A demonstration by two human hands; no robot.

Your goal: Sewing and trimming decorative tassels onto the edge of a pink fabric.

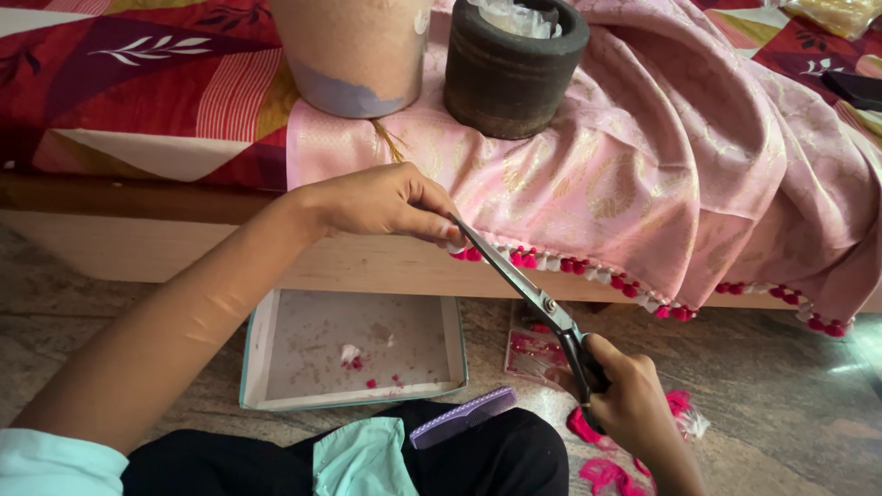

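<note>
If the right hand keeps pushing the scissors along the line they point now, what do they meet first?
The right hand aims the scissors up-left at the tasselled hem of the pink cloth. The tips already sit by the left hand fingers pinching that hem, so likely hem, then fingers.

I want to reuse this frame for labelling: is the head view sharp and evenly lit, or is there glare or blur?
Head view: the pink patterned fabric and long metal scissors are sharp; daylight from the right leaves a pale glare on the stone floor; the left hand is clear, the right hand slightly soft; straight edges bend slightly near the frame borders.
</note>
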